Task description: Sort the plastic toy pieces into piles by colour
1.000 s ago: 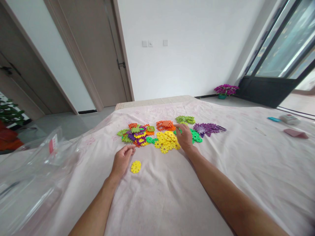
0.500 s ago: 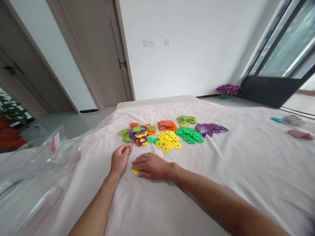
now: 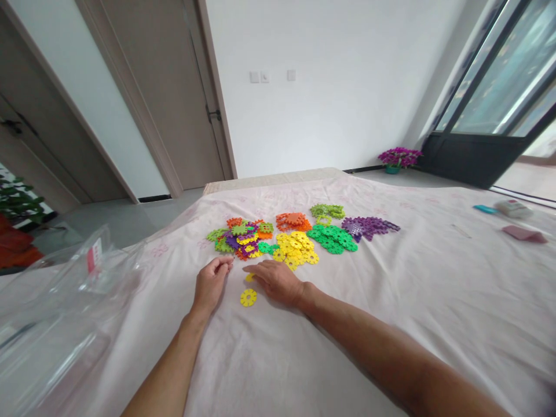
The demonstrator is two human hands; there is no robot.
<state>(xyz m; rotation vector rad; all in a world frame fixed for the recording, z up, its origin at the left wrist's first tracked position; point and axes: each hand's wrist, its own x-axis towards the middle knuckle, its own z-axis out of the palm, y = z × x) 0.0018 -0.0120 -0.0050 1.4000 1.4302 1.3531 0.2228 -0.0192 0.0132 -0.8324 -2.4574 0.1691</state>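
Observation:
My right hand (image 3: 275, 279) is over the cloth with its forefinger reaching left. A yellow notched plastic disc (image 3: 249, 278) shows at its fingertips, partly hidden by the hand. Just below, a second yellow disc (image 3: 248, 297) lies flat on the cloth. To the left, my left hand (image 3: 212, 279) rests with fingers curled and thumb pressed to the forefinger; anything inside is too small to make out. Beyond the hands lie a heap of yellow discs (image 3: 296, 246) and a mixed-colour pile (image 3: 243, 234) of notched pieces.
Farther back are orange pieces (image 3: 293, 221), light green pieces (image 3: 326, 210), green discs (image 3: 333, 238) and purple pieces (image 3: 369, 226). Clear plastic packaging (image 3: 65, 324) covers the cloth at left. At far right lie a pink cloth (image 3: 525, 234), a wrapped pack (image 3: 513, 208) and a blue object (image 3: 485, 209).
My right hand has lifted away from its flat position and shifted up and right, uncovering the yellow disc on the cloth. My left hand keeps its place and curled pose.

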